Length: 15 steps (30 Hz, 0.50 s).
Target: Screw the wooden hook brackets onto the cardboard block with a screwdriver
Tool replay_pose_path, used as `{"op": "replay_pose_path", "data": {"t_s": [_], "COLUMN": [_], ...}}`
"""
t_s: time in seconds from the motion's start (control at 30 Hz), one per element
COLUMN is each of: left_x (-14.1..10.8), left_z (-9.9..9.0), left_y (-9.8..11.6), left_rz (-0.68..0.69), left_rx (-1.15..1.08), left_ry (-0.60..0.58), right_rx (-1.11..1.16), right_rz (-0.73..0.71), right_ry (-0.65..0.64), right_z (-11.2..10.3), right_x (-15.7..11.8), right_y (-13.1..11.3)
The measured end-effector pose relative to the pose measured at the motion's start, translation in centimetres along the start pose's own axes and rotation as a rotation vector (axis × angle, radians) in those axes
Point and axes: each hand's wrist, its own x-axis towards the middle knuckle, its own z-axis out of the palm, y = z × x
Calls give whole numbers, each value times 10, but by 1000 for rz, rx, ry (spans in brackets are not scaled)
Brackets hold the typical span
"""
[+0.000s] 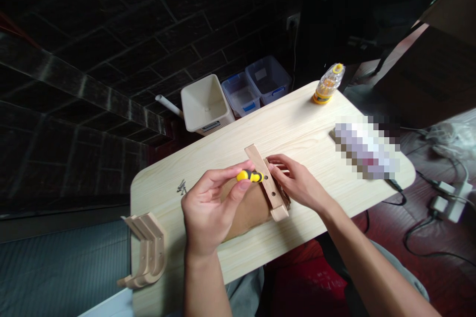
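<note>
My left hand (206, 203) pinches the yellow-and-black handle of a screwdriver (245, 176) between thumb and fingers. The tool points at a light wooden bar (277, 200) with dark screws or holes along its face; I cannot tell whether its tip touches. My right hand (297, 181) grips the wooden piece from its right side, fingers curled round the slatted part behind the bar. Under the bar lies a brown sheet (251, 210), partly covered by my left hand. Several loose screws (181, 187) rest on the table to the left.
Curved wooden parts (152, 250) lie at the left edge of the pale table (208, 158). A bottle (327, 86) stands at the far corner, and a blurred-out object (364, 148) lies at right with a cable. Beyond the table are a white bin (206, 104) and clear bins (241, 94).
</note>
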Motion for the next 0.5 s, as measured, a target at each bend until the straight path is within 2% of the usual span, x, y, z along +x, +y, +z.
{"op": "replay_pose_path", "data": {"t_s": [0.17,0.23,0.37,0.5], "left_x": [-1,1,5,7], "left_z": [-2,-1,4,8], "left_y": [1,1,1,2], "left_rz": [-3,61,279,305], "left_rx": [15,63,239,297], "left_ry": [-59,-60,-49,-43], "right_rx": [0,-1,2,2], "right_rz": [-2,-3,-14,-24], "right_ry": [-7,-6,-11,-15], "right_z": [0,1,1,1], "right_x": [0,0,0,-1], "right_y": [-1,0,1,2]}}
